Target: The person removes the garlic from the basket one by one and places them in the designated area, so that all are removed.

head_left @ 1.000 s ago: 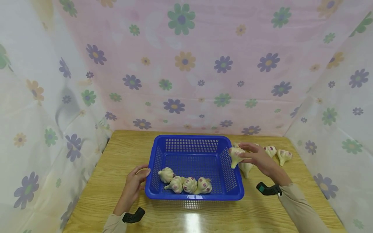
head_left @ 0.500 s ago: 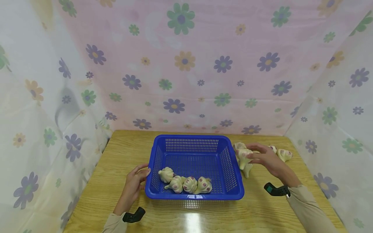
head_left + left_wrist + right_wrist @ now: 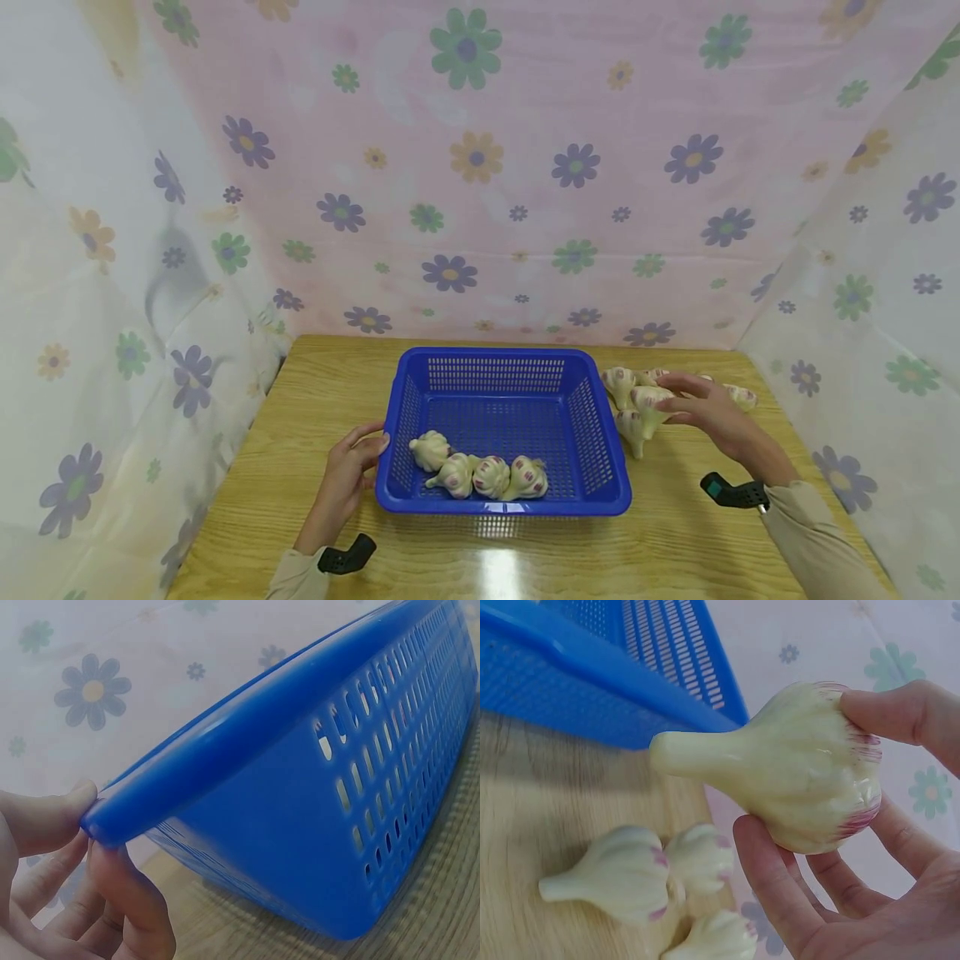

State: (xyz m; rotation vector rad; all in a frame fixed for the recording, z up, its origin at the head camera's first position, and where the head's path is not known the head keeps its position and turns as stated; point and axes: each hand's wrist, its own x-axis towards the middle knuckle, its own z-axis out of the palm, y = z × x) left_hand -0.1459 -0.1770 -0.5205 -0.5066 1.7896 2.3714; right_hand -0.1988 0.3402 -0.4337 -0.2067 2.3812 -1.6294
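Note:
My left hand [image 3: 345, 471] pinches the left rim of a blue plastic basket [image 3: 502, 507]; the left wrist view has the thumb [image 3: 52, 814] on top and fingers curled beneath. Several garlic bulbs [image 3: 491, 477] lie along the basket's front inside. To the right of the basket, my right hand [image 3: 716, 421] holds a garlic bulb [image 3: 810, 765] between thumb and fingers, purple-streaked end towards the palm. In the right wrist view its stem points towards the basket. Below it, more garlic bulbs [image 3: 619, 874] lie on the table, partly hidden by the hand in the head view.
The wooden table [image 3: 330, 375] ends at a flowered cloth backdrop [image 3: 480, 208] behind and at both sides. A loose bulb [image 3: 741, 397] lies at the far right, beyond the right hand. Each wrist wears a black camera mount [image 3: 733, 492].
My right hand has moved right with the garlic bulb, away from the basket's right rim and over the bulbs on the table. The left hand and basket stay in place.

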